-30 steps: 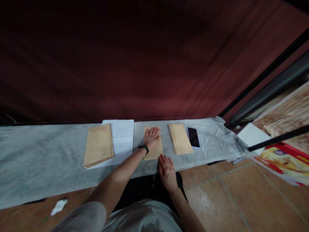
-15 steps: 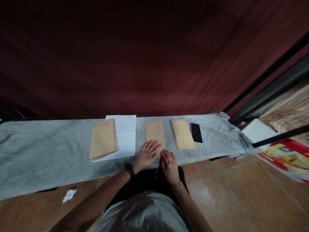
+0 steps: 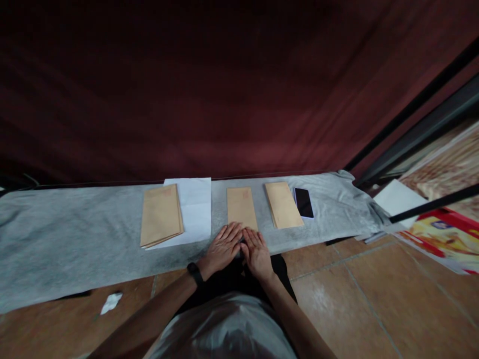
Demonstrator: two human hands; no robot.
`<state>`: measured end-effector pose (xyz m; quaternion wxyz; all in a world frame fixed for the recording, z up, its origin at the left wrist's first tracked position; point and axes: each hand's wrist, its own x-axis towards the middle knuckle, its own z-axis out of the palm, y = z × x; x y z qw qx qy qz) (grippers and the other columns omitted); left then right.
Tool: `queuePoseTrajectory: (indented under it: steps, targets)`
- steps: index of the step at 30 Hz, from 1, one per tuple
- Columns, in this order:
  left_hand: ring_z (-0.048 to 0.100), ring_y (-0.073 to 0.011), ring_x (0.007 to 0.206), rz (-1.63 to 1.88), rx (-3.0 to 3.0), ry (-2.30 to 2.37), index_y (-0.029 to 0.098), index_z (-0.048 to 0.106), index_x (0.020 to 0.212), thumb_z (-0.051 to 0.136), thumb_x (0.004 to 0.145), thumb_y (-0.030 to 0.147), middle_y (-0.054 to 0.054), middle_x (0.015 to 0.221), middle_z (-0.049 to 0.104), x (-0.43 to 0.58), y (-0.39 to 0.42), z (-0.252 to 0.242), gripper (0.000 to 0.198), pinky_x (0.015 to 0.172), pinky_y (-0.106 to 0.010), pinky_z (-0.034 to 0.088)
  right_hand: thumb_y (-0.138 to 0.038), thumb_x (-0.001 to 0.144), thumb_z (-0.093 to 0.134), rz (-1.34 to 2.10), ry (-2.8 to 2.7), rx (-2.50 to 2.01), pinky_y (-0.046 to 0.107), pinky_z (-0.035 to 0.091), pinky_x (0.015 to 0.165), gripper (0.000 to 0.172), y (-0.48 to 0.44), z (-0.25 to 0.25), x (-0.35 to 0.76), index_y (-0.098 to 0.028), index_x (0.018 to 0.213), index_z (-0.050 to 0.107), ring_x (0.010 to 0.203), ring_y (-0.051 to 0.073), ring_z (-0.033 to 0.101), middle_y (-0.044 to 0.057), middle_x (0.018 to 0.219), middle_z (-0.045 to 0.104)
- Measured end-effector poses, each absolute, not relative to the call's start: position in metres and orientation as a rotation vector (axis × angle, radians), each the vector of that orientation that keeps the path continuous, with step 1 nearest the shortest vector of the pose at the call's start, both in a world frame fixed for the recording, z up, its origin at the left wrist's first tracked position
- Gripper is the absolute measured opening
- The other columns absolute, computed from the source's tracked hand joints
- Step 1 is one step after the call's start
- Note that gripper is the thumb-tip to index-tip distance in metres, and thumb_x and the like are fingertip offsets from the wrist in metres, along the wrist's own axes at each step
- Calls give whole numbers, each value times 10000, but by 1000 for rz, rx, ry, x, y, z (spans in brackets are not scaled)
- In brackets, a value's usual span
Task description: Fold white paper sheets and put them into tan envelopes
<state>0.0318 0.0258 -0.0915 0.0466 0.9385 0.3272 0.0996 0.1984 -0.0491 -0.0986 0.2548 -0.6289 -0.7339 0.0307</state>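
Note:
A brown paper envelope lies flat in front of me, a faint red print near its top right corner. Across its near end rests my left hand, fingers stretched out and flat; a dark band is on that wrist. My right hand lies beside it with fingers extended over the envelope's near right corner, the two hands almost touching. Both palms face down, and the near edge of the envelope is hidden under them. To the right is another stack of brown envelopes; to the left, a further envelope stack overlaps white paper.
A grey cloth covers the long narrow surface. A phone lies at the right, close to the envelopes. Behind hangs a dark red curtain. A red and yellow box stands at far right; crumpled white tissue is on the tiled floor.
My left hand has slid down toward the envelope's near edge. My right hand has shifted left, closer to the left one. The envelope stays in place.

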Motion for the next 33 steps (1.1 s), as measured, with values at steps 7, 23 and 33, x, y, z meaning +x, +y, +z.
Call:
queuePoseTrajectory:
  steps: [7,23,33]
  targets:
    - [316,-219,1490,346,2751,1073,187,379,1533,362,1024,370,-87,1595,376,16,19,-85,541,1234,-443,227,-301,1057,365,-6,-1956,-1839,474,286,1208,468,-62,-100,228,-194,1508,434,1421,235,443,95,1509,508]
    - [650,-244,1095,903,1549,1384,189,533,1351,602,767,132,-102,1193,675,52,31,-91,591,987,-450,521,-221,1016,433,-172,-1840,-1880,505,296,1177,394,-54,-103,214,-118,1364,587,1356,280,495,160,1371,631]
    - [685,-170,832,963,1405,1206,184,483,1369,528,823,134,-35,965,711,88,33,-56,550,777,-307,566,-280,950,548,-83,-1747,-2035,448,486,919,269,-30,-67,204,-174,1144,701,1007,310,647,175,1065,706]
